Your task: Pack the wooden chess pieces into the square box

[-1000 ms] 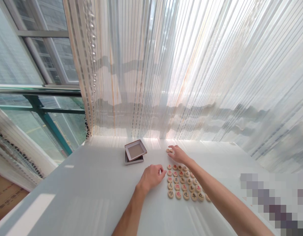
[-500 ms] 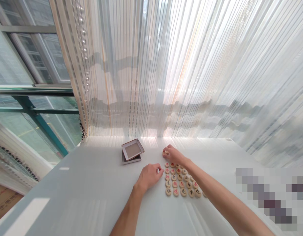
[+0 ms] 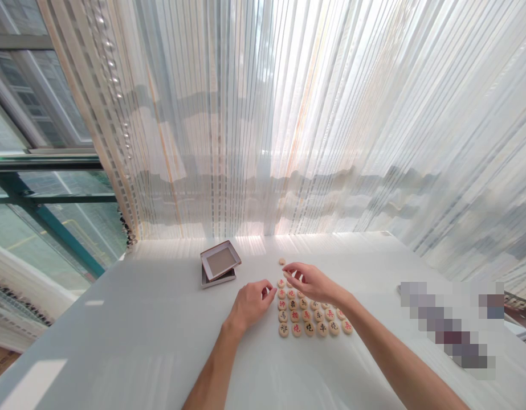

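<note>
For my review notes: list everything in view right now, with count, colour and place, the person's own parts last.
Sheer curtain: one, whitish with grey and orange stripes, behind the table
Second curtain: one, pale, lower left
Window frame: one, grey, upper left
Railing: one, dark green, left
Printed surface: one, brown, lower left corner
Table: one, white, centre
Box halves: two, greyish, far side, one askew on the other
Row pieces: total partly hidden, pale with red or black characters, between the hands
Loose piece: one, pale, beyond the rows
Held piece: one, pale, right fingertips
Pixelated patch: one, mostly grey, right; contents unclear
Left hand: one, bare, beside the rows
Right hand: one, bare, above far rows
</note>
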